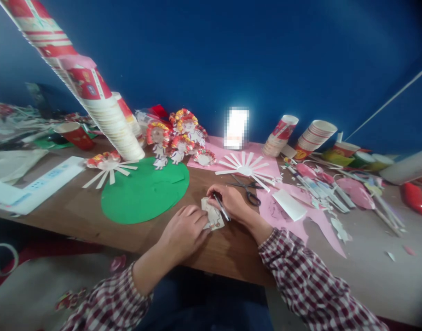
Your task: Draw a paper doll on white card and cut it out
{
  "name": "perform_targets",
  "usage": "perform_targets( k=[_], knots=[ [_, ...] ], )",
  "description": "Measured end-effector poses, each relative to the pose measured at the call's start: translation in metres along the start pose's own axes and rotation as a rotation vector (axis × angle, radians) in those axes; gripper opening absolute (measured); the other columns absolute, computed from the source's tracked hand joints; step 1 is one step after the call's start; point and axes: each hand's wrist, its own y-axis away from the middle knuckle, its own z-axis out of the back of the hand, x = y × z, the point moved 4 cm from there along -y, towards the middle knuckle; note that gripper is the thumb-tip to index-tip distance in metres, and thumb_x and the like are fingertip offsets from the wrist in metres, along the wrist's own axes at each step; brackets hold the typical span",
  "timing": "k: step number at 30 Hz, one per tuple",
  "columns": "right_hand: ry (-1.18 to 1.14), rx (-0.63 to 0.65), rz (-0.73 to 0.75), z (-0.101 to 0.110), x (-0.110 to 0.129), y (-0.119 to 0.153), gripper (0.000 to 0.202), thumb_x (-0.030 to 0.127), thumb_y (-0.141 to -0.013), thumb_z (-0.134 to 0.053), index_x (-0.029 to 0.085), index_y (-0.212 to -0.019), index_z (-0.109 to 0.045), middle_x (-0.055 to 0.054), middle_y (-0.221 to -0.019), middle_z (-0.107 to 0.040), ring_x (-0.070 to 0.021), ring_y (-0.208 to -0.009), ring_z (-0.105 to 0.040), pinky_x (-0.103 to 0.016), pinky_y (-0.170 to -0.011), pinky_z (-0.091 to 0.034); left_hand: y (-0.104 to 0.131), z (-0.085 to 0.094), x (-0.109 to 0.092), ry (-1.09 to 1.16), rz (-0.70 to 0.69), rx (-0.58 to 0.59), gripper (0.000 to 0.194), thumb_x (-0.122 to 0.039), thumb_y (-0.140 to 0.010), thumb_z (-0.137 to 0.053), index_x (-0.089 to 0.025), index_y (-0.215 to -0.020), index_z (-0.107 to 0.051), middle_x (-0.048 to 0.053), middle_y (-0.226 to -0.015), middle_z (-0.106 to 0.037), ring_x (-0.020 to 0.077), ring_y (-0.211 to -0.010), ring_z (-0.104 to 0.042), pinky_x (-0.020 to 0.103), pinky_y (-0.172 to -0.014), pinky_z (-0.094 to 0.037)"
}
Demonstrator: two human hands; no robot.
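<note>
No lettering seems legible, even on the white strip (45,184).

Pale card (215,218) with outlined figure, on wooden table (236,250), dark pen (222,208) slanted alongside

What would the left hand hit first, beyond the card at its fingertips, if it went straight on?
Most likely the right hand or the pen it holds, just past the card; one view leaves their relative height unclear.

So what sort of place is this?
Probably a craft workspace: paper cups stand in tall stacks, scissors lie on the table, and the right hand holds a pen by a small drawing.
</note>
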Motion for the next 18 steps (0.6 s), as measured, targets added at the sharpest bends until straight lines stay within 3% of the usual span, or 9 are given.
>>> perform_targets(
  k=[12, 18],
  knots=[
    [-0.025, 0.004, -0.018, -0.001, 0.001, 0.0, 0.011, 0.023, -0.08, -0.064, 0.021, -0.091, -0.065, 0.0, -0.077, -0.068, -0.0126, -0.066, -0.059, -0.021, -0.06, -0.036, 0.011, -0.007, -0.02, 0.029, 0.231, -0.124, 0.031, -0.034, -0.087, -0.052, -0.018, -0.113, -0.058, 0.008, -0.114, -0.061, 0.0274, -0.112, -0.046, 0.05, -0.104, -0.03],
    [0.004, 0.017, -0.025, -0.001, 0.002, -0.001, 0.011, 0.023, -0.08, -0.063, 0.02, -0.09, -0.065, -0.001, -0.077, -0.068, -0.0136, -0.064, -0.059, -0.022, -0.059, -0.038, 0.008, -0.004, -0.02, 0.082, 0.248, -0.094, 0.032, -0.035, -0.086, -0.053, -0.019, -0.113, -0.058, 0.007, -0.112, -0.061, 0.0273, -0.112, -0.046, 0.051, -0.105, -0.028]
  ],
)
